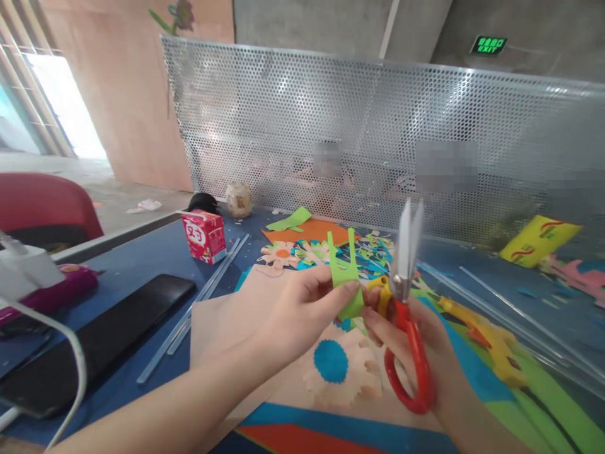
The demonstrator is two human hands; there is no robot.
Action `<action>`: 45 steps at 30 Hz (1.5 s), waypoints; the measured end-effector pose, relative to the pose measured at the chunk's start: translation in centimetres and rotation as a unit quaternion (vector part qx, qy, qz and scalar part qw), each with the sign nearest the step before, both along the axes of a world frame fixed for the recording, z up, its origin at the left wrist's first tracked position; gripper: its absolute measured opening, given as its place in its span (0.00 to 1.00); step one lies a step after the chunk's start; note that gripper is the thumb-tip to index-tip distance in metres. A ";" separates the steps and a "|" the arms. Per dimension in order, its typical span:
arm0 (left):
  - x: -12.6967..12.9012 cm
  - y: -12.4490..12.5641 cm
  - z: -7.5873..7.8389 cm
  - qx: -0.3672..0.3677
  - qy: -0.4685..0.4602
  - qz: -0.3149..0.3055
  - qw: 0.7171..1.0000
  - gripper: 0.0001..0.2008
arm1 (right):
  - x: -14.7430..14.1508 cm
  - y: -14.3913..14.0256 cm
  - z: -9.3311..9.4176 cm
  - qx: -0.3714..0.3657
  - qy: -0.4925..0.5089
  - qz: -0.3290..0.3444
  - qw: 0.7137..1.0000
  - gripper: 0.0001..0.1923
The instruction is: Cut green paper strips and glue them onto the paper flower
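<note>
There is 1 pair of scissors [401,289]. Left of the scissors: 1 left hand [302,301], 1 green cut-out [343,275], at least 3 tabletop paper flowers [331,361], 1 pink box [204,236], 1 jar [239,199], 1 red chair [45,200] and at least 2 clear rods [158,356]. At their handles: 1 right hand [435,334]. Right of them: 1 yellow glue gun [491,340], 1 yellow packet [539,241], 1 exit sign [489,45]. Behind them: paper scraps [373,249], too many to count.

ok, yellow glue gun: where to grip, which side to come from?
The yellow glue gun is probably best taken by its handle, from the right: that's the near end, where the black cord leaves, with the orange trigger facing left and nozzle pointing away.
</note>
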State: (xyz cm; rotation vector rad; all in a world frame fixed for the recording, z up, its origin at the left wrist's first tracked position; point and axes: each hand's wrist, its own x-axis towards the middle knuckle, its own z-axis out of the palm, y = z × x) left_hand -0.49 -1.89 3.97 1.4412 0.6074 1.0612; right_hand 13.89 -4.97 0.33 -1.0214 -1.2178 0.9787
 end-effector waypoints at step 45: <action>-0.8 1.7 -0.2 -0.144 -0.127 0.028 0.981 0.27 | 1.1 -0.3 -0.7 -0.011 -0.157 -0.002 0.988 0.06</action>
